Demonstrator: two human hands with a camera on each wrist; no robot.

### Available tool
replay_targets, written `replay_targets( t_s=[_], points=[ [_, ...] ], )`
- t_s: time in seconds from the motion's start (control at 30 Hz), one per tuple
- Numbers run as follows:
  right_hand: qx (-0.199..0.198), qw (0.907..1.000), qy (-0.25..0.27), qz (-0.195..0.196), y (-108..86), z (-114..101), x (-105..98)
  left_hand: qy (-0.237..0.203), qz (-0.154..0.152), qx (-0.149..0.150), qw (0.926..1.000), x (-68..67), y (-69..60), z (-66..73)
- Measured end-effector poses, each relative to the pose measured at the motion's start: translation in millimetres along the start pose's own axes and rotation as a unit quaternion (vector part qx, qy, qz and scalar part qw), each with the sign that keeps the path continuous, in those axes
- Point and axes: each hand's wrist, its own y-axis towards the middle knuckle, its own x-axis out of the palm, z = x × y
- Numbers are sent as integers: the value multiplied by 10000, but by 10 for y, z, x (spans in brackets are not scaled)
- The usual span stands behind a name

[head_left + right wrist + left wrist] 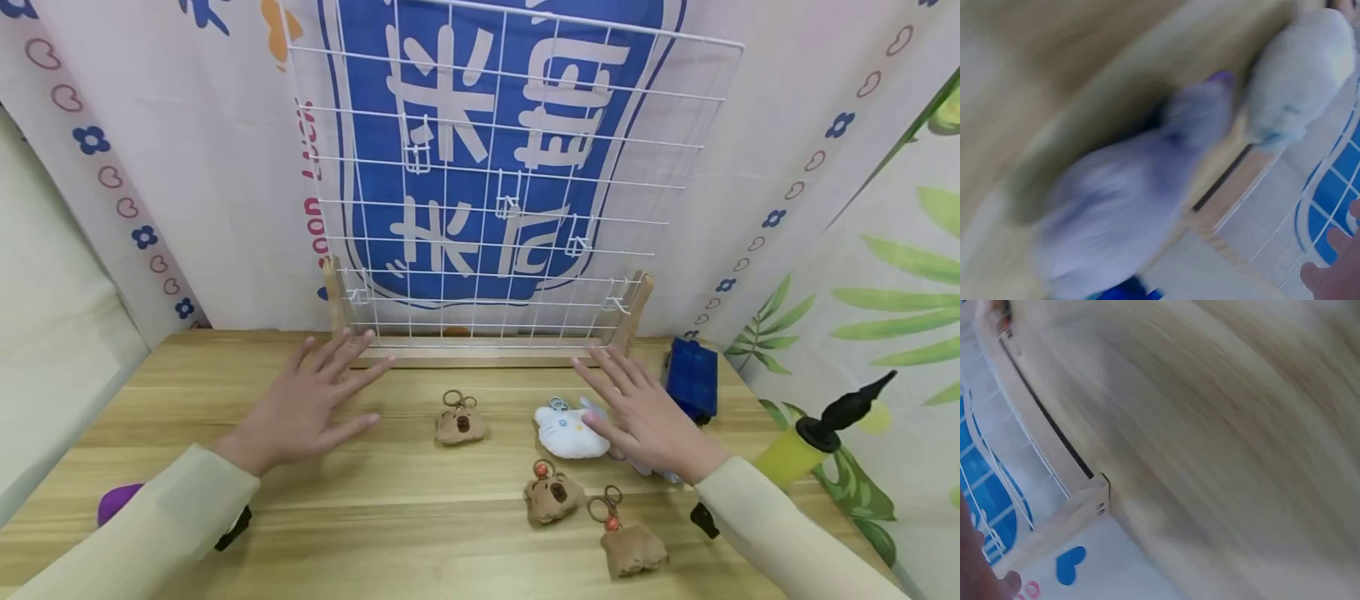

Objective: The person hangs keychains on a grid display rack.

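My left hand (300, 408) is held with fingers spread, left of a brown plush bear keychain (461, 423), and holds nothing. My right hand (645, 412), fingers also spread, is over a white plush cat keychain (573, 433) and a lavender plush (1129, 200), which it mostly hides in the head view. Nearer the front lie two more brown plush keychains, one face up (553, 497) and one with no face showing (633, 550). Behind the hands stands a white wire grid rack (480, 171) on a wooden base (480, 358), with several small wire hooks (507, 204) hung on it.
At the right back is a blue plastic box (692, 379), with a yellow and black pump-like object (795, 450) near the table's right edge. A purple object (116, 502) is partly hidden behind the left sleeve. A printed cloth (247, 167) hangs behind the wooden table (375, 517).
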Motion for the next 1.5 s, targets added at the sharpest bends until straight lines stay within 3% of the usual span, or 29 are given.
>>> replay_targets(
  t_s=[0.13, 0.23, 0.3, 0.4, 0.47, 0.57, 0.63, 0.77, 0.9, 0.97, 1.03, 1.27, 1.5],
  points=[
    [-75, 9978, 663, -29, 211, -110, -36, -647, 340, -550, 9958, -2, 26, -42],
    [10, 9935, 1110, -237, 414, -219, -64, -1288, 726, -1089, 9830, 9, 42, -74],
    [159, 9882, 1443, -483, 562, -304, -78, -1773, 887, -1535, 9681, 23, 64, -94],
    [323, 9779, 1903, -810, 788, -428, -64, -2559, 1034, -2165, 9365, 44, 103, -118],
    [332, 9713, 2153, -959, 936, -503, -22, -3027, 1195, -2451, 9132, 64, 130, -133],
    [250, 9633, 2458, -1047, 1130, -602, 75, -3490, 1345, -2775, 8849, 100, 159, -152],
    [204, 9592, 2633, -1012, 1242, -663, 153, -3712, 1271, -2956, 8710, 134, 172, -172],
    [113, 9533, 2873, -922, 1426, -788, 313, -4120, 766, -3197, 8498, 225, 183, -229],
    [308, 9469, 3017, -1070, 1546, -934, 460, -4391, 338, -3358, 8326, 315, 178, -253],
    [450, 9446, 3044, -1142, 1579, -998, 510, -4452, 281, -3407, 8276, 351, 180, -244],
    [483, 9461, 3000, -1121, 1600, -1037, 548, -4413, 286, -3434, 8286, 383, 192, -235],
    [588, 9482, 2994, -890, 1632, -1080, 629, -4112, 296, -3443, 8435, 453, 240, -249],
    [956, 9473, 2904, -953, 1645, -1086, 683, -3835, 465, -3438, 8559, 495, 214, -250]
  ],
)
